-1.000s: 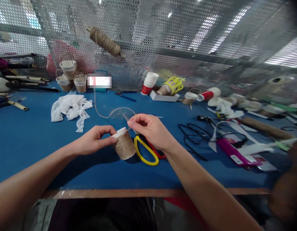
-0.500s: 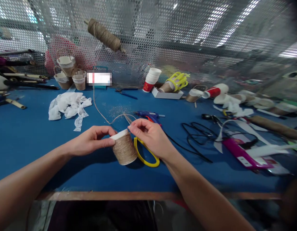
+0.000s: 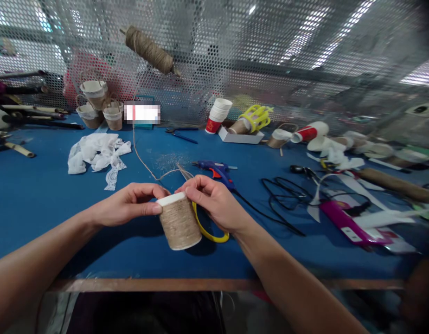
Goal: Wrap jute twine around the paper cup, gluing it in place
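A paper cup (image 3: 181,225) wrapped in brown twine is held tilted above the table, a white band bare near its upper rim. My left hand (image 3: 137,202) pinches that rim on the left, thumb outside and fingers behind. On the right side of the rim, my right hand (image 3: 209,199) is closed with thumb and fingertips pressed on the cup where loose twine (image 3: 144,164) leads in. Yellow-handled scissors (image 3: 217,239) lie beneath the right hand, partly hidden by it and the cup. Just beyond rests a blue glue gun (image 3: 214,168).
White lace (image 3: 96,150) lies to the left, with finished small baskets (image 3: 113,116) behind it. A twine spool (image 3: 150,50) hangs on the perforated screen. Stacked paper cups (image 3: 219,116) stand at the back. Black cable (image 3: 287,195) and a purple box (image 3: 353,222) are on the right.
The cup has tipped a little more upright and come slightly toward me. My right hand has shifted left and down onto the rim, uncovering more of the glue gun.
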Action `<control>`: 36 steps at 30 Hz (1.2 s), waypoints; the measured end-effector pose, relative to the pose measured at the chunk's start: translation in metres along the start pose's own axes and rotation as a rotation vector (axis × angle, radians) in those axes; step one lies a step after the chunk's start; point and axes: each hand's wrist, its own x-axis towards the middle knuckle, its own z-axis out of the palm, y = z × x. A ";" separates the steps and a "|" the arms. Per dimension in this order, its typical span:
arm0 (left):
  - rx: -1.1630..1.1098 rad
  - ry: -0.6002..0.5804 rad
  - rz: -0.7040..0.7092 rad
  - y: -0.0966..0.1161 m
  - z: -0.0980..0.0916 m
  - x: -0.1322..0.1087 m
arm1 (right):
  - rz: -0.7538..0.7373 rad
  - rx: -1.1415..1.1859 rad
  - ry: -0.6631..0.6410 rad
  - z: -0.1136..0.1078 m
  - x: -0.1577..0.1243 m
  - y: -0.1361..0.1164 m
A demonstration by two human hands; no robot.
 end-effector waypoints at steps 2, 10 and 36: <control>-0.002 0.014 0.010 -0.001 0.000 0.001 | -0.021 0.048 0.014 0.000 0.000 0.001; 0.145 0.030 0.013 -0.003 -0.001 0.002 | -0.130 -0.203 0.038 0.000 -0.002 -0.003; 0.132 0.243 0.004 0.001 0.025 0.007 | -0.436 -0.525 0.069 0.010 -0.009 -0.005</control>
